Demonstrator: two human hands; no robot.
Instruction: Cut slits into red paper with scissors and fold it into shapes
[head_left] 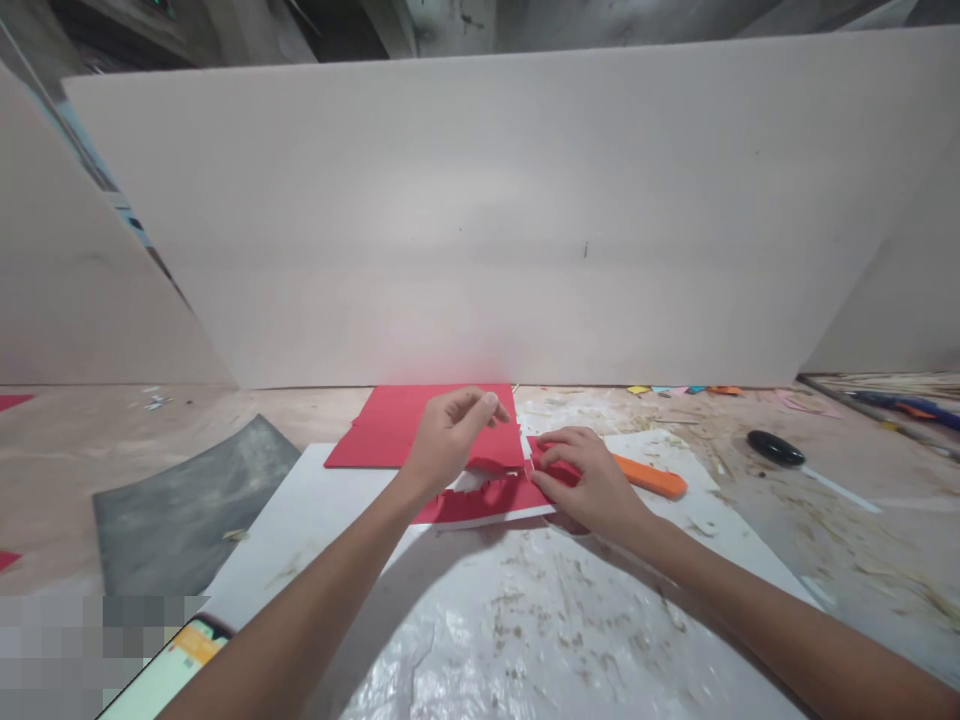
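Observation:
My left hand [450,435] is raised over a red sheet [382,430], its thumb and fingers pinched together. Whatever may be between those fingertips is too small to make out. My right hand [589,475] rests at the right end of a red paper piece [480,503] with a ragged upper edge and a white lower border. Its fingers are bent, and thumb and fingertips grip the paper near a narrow white edge [526,452]. Just beyond the right hand lies an orange-handled tool [656,477], partly hidden by the hand.
A white board [510,200] stands upright behind the work. Under the papers is a scuffed white sheet [525,620]. A grey sheet [187,510] and a phone-like screen [169,670] lie left. At right are a black oval object [776,448], coloured scraps [724,390] and pliers-like handles [915,405].

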